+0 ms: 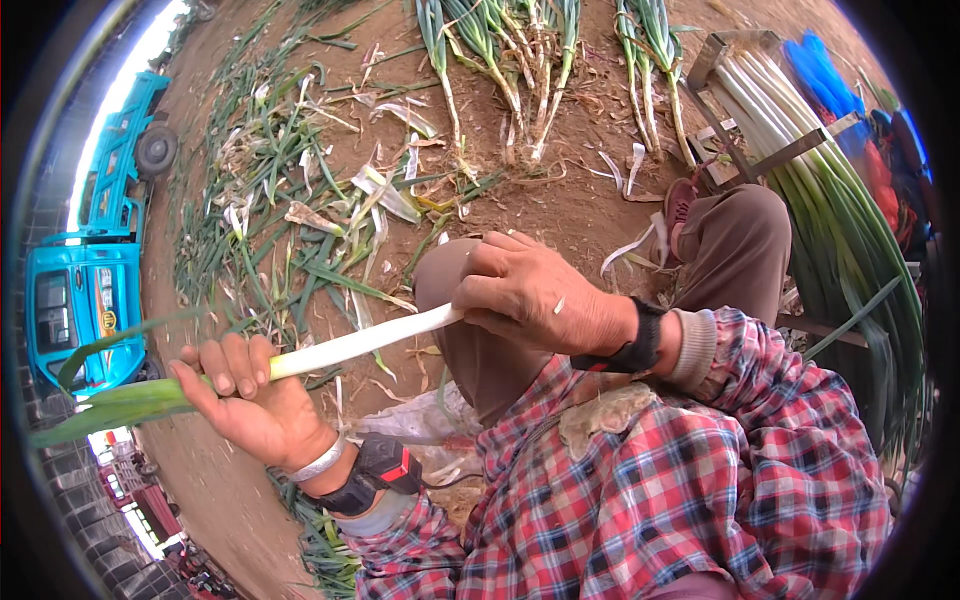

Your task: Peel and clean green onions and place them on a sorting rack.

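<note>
Across my lap I hold one long leek (365,340), its clean white shaft toward the right and its green leaves trailing off to the left. My left hand (252,400) is wrapped round it where white turns to green. At the white end, the fingers of my right hand (530,300) are closed on the tip, next to my knee. The very end of the leek is hidden behind those fingers. A small pale scrap sticks to the back of my right hand.
Untrimmed leeks (500,80) lie on the soil ahead. Peeled leaves (290,200) litter the ground at left. A metal rack (790,155) at right holds a bundle of cleaned leeks (840,200). Beyond the litter stands a blue truck (85,310).
</note>
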`<state>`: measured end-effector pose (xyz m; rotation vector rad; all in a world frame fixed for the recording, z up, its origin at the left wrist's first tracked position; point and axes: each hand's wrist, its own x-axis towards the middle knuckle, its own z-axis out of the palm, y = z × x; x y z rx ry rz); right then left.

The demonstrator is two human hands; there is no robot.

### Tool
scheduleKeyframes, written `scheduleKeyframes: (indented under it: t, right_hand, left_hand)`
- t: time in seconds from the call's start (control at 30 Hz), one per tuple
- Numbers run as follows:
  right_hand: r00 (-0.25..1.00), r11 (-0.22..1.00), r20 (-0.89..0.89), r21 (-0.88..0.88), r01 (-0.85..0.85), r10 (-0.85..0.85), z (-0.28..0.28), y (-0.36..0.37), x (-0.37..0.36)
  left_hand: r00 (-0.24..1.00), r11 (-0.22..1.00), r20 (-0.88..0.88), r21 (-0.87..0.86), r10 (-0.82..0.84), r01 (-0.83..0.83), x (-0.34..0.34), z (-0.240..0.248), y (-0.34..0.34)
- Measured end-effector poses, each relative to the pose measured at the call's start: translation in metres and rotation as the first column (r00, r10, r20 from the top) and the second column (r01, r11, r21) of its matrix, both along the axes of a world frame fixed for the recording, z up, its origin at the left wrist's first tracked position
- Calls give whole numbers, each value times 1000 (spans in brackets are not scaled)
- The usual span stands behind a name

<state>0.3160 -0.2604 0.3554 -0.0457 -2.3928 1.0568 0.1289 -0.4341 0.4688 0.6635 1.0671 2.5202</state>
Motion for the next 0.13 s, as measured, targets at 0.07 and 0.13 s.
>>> scheduleKeyframes:
  t: [0.07, 0.13]
  right_hand:
    - [998, 998, 62, 58, 8, -12, -3, -6, 0]
    - [998, 979, 60, 205, 18, -31, -6, -8, 0]
  left_hand:
    - [999, 999, -15, 14, -28, 29, 3, 0, 1]
    - [999, 999, -19, 24, -32, 32, 1, -2, -1]
